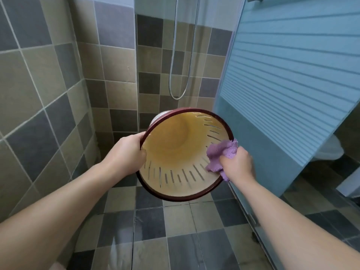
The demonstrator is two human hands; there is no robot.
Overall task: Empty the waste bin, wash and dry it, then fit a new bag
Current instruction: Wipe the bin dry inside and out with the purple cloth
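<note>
Now drying: waste bin (175, 149) held at centre frame, mouth toward you, above the tiled floor (175, 230).
Your left hand (126, 151) grips the dark red rim, fingers curled round it; your right hand (237, 164) clutches a soft purple cloth (220, 152) against the slotted wall. Thin, stiff plastic, probably light and slippery when wet; hold it by the rim.

Single head cam, fwd and down, close above held bin (175, 145).

Checkered grey-beige tiled walls (48, 78) and floor (175, 230), shower hose (176, 71), frosted striped door (292, 84).
</note>
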